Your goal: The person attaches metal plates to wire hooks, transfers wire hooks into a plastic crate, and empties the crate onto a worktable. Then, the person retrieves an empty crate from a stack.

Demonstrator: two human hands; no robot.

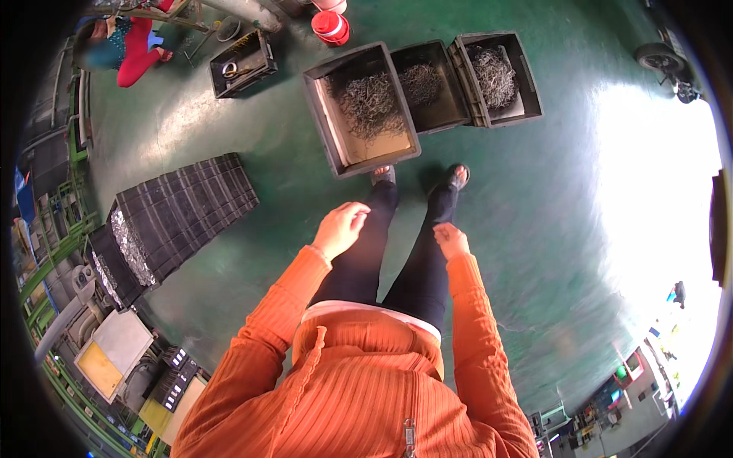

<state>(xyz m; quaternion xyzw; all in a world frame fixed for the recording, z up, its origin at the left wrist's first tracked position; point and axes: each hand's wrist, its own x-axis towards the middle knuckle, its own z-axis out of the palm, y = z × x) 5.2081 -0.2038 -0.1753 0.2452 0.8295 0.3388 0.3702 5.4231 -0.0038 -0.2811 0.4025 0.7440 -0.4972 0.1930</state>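
My left hand (340, 229) hangs in front of my left thigh, its fingers loosely bent and a little apart from the thumb; nothing shows in it. Over my right leg, my right hand (452, 240) has its fingers curled in, and its palm is hidden. Neither hand touches a bin. Beyond my feet stands a large grey bin (336, 126), tilted, with tangled thin metal pieces (370, 105) inside. Right of it are a second dark bin (449, 114) and a third bin (528, 91), both also holding metal pieces.
To the left lies a long row of black ribbed crates (183, 210). A smaller black crate (263, 65) with a roll of tape (229, 69) stands farther off, near a red bucket (330, 28). Another person (134, 42) sits at far left. Machinery lines the left edge; a motorcycle (663, 59) stands far right.
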